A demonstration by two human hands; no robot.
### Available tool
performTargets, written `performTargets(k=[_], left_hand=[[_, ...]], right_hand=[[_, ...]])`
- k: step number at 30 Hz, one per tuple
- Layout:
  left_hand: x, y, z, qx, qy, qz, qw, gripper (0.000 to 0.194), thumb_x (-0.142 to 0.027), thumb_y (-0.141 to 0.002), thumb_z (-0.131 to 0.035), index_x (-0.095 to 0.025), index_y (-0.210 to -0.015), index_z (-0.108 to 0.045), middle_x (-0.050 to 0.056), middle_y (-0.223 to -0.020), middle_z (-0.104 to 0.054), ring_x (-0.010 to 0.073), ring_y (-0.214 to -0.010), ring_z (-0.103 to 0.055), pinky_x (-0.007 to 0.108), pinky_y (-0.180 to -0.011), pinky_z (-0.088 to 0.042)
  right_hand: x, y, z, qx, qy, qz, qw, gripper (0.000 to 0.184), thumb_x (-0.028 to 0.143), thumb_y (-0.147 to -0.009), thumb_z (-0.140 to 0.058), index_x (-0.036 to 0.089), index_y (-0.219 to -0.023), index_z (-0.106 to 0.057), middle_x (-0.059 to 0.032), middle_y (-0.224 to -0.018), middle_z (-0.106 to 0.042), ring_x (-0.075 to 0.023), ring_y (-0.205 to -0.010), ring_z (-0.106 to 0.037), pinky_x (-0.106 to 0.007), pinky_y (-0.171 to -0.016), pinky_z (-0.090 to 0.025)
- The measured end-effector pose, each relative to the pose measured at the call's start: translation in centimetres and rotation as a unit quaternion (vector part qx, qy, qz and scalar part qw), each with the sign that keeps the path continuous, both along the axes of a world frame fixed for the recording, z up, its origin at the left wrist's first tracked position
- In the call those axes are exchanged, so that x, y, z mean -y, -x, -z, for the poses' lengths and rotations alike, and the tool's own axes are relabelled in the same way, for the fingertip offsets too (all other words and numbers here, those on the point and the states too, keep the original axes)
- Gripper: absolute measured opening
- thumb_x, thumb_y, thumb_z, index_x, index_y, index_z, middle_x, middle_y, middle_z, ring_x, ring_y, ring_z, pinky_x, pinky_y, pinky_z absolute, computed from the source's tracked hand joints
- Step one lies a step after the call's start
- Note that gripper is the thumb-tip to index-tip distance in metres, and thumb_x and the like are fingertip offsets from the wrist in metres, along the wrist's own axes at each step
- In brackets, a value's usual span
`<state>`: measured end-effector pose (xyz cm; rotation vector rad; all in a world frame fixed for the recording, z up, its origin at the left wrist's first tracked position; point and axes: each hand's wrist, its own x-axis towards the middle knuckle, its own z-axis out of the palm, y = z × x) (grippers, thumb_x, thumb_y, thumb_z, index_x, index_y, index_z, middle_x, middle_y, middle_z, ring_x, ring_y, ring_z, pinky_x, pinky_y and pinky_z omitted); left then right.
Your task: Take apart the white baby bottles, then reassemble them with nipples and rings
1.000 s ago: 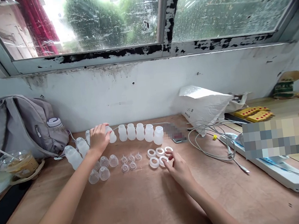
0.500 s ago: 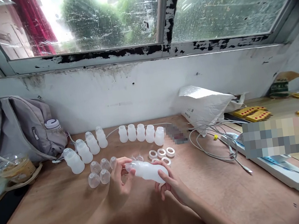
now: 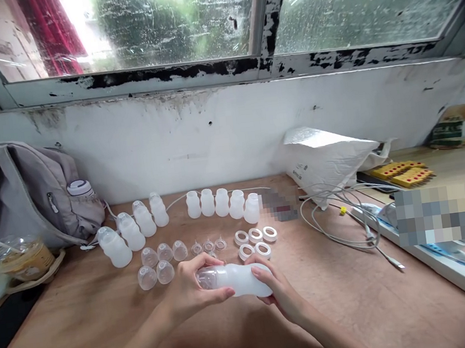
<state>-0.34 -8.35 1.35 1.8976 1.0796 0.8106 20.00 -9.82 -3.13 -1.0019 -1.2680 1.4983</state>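
Observation:
A frosted white baby bottle (image 3: 243, 279) lies sideways between my hands above the table. My left hand (image 3: 195, 284) is wrapped round its clear cap end. My right hand (image 3: 273, 282) grips the base end. Just beyond them are clear silicone nipples (image 3: 208, 246), partly hidden by my left hand. Several white collar rings (image 3: 255, 235) sit to their right, and several clear dome caps (image 3: 165, 252) to their left. A row of open bottles (image 3: 221, 202) stands behind. Capped bottles (image 3: 129, 232) stand upright at the left.
At the left are a grey backpack (image 3: 18, 194) and an iced drink cup (image 3: 20, 262). To the right lie a white plastic bag (image 3: 327, 156), a tangle of cables (image 3: 327, 224), a power strip (image 3: 451, 265) and yellow parts (image 3: 402, 173). A wall and window close off the back.
The bottle has turned from tilted to nearly level. My left hand has shifted from fingertips at its tip to wrapping round the cap. The view has moved slightly.

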Motion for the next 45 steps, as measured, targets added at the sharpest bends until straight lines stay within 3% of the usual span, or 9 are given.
performTargets(k=[6,14,22,31,39,45], left_hand=[[-0.2,0.2,-0.6,0.021,0.032,0.013,0.999,0.038,-0.038,-0.06,-0.074,-0.016,-0.088,-0.06,0.001,-0.081,-0.065,0.0144,-0.07,-0.057,0.023,-0.061,-0.042],[-1.3,0.6,0.5,0.066,0.119,0.033,0.99,0.04,-0.036,-0.057,-0.076,-0.014,-0.088,-0.06,0.002,-0.082,-0.062,0.0135,-0.07,-0.055,0.021,-0.06,-0.042],[-0.9,0.6,0.1,0.015,0.071,0.024,0.997,0.043,-0.04,-0.06,-0.073,-0.017,-0.095,-0.06,0.004,-0.091,-0.065,0.0178,-0.078,-0.059,0.025,-0.065,-0.045],[0.3,0.3,-0.3,-0.056,-0.043,0.018,0.997,0.042,-0.041,-0.067,-0.068,-0.021,-0.102,-0.058,0.002,-0.094,-0.067,0.0175,-0.08,-0.061,0.026,-0.068,-0.045],[0.2,0.5,-1.3,-0.029,0.006,0.031,0.999,0.038,-0.038,-0.066,-0.069,-0.017,-0.096,-0.059,0.0,-0.08,-0.065,0.0131,-0.065,-0.057,0.021,-0.055,-0.042],[0.2,0.5,-1.1,-0.028,0.008,0.024,0.999,0.037,-0.037,-0.065,-0.07,-0.018,-0.095,-0.06,0.0,-0.081,-0.065,0.013,-0.065,-0.056,0.021,-0.055,-0.043]], right_hand=[[-0.2,-0.2,0.4,-0.014,-0.007,-0.026,1.0,0.031,0.048,-0.078,-0.049,0.018,-0.075,-0.045,0.0057,-0.055,-0.042,-0.0044,-0.041,-0.031,-0.017,-0.036,-0.02],[0.0,-0.2,1.1,0.013,0.0,-0.024,1.0,0.03,0.049,-0.079,-0.047,0.019,-0.076,-0.044,0.0044,-0.058,-0.046,-0.0061,-0.043,-0.037,-0.016,-0.035,-0.021],[-0.5,-0.1,1.0,0.045,-0.027,0.025,0.998,0.031,0.049,-0.078,-0.049,0.019,-0.076,-0.045,0.0045,-0.058,-0.042,-0.007,-0.044,-0.037,-0.016,-0.035,-0.021],[-0.5,-0.3,0.2,0.042,-0.035,0.036,0.998,0.031,0.049,-0.076,-0.051,0.019,-0.076,-0.047,0.004,-0.06,-0.043,-0.0069,-0.044,-0.037,-0.016,-0.036,-0.022],[-0.4,-0.3,0.5,0.008,-0.018,0.004,1.0,0.034,0.052,-0.075,-0.048,0.019,-0.077,-0.044,0.0069,-0.05,-0.041,-0.0043,-0.035,-0.027,-0.017,-0.034,-0.016],[-0.4,-0.3,0.3,0.016,-0.017,0.016,1.0,0.035,0.053,-0.074,-0.05,0.019,-0.075,-0.045,0.0061,-0.051,-0.042,-0.0051,-0.037,-0.029,-0.017,-0.034,-0.018]])
